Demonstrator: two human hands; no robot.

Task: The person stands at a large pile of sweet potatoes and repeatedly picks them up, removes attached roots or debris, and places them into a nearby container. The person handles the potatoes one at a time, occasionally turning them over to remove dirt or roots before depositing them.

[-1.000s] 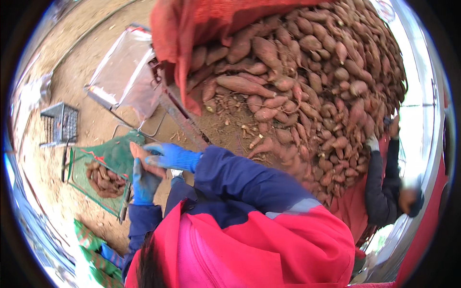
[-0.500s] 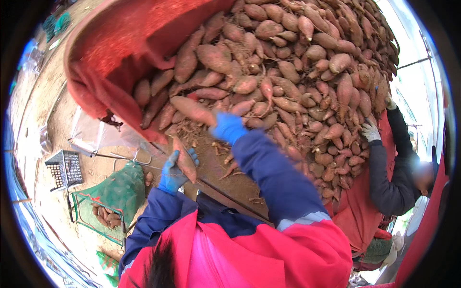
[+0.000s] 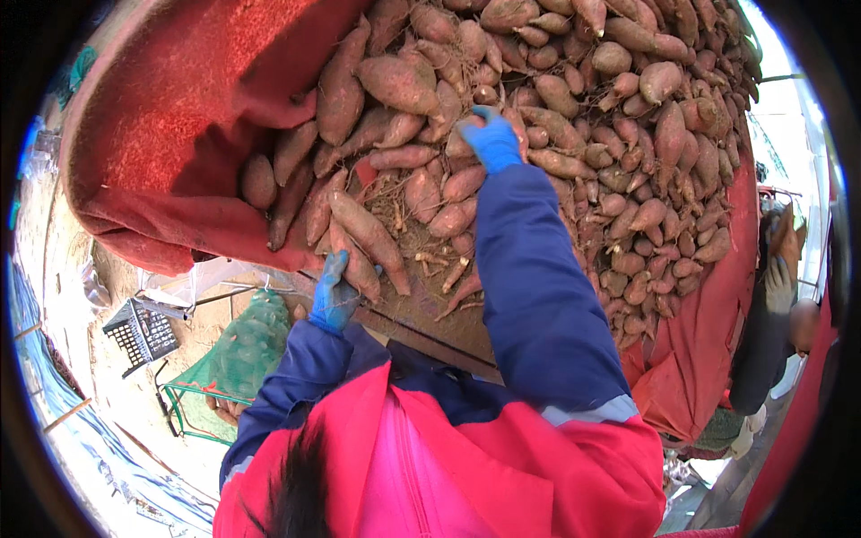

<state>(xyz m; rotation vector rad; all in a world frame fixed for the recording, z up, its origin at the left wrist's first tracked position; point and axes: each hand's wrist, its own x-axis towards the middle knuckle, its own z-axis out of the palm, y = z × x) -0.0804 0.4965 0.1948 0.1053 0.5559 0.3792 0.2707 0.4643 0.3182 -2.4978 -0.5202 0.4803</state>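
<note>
From the head camera, the left hand [image 3: 334, 296], blue-gloved, grips a long sweet potato [image 3: 357, 260] at the edge of the heap [image 3: 574, 134]. The right hand [image 3: 491, 139] rests curled among roots higher up; whether it pinches one I cannot tell. Best lift each root cleanly, without dislodging its neighbours.

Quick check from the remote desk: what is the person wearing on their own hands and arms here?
Both hands wear bright blue gloves: left hand, right hand. Both arms are in dark navy blue sleeves. A pale grey band crosses the right sleeve near the shoulder; a similar band edges the left one. Over the navy garment sits a red sleeveless vest with a pink front.
</note>
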